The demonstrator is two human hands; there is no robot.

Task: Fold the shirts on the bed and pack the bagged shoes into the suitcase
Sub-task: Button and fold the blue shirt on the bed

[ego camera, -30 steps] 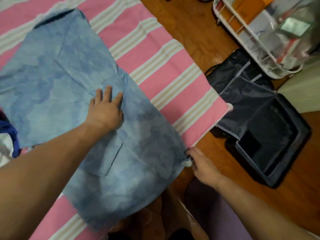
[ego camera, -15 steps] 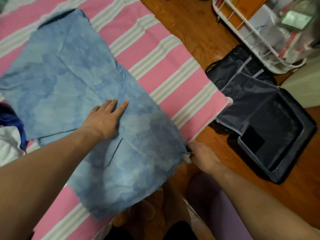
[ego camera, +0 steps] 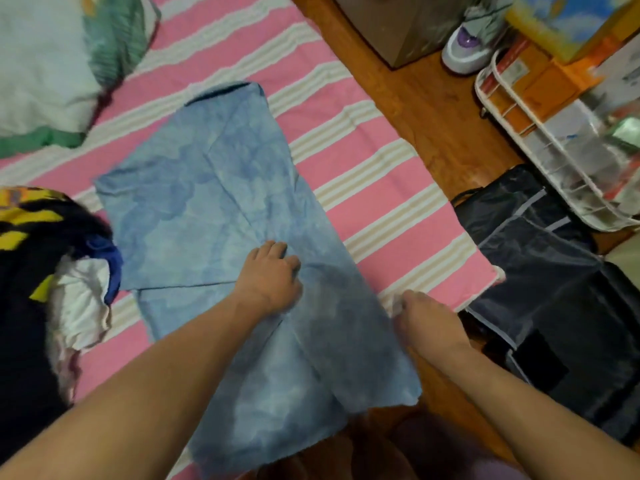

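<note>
Shirt-folding step: my left hand [ego camera: 268, 277], fingers curled, bunches the blue shirt [ego camera: 221, 216] at bed [ego camera: 374, 188] centre, my right hand [ego camera: 420, 318] pinches its 3 o'clock edge; next, probably fold that edge toward 9 o'clock.
</note>
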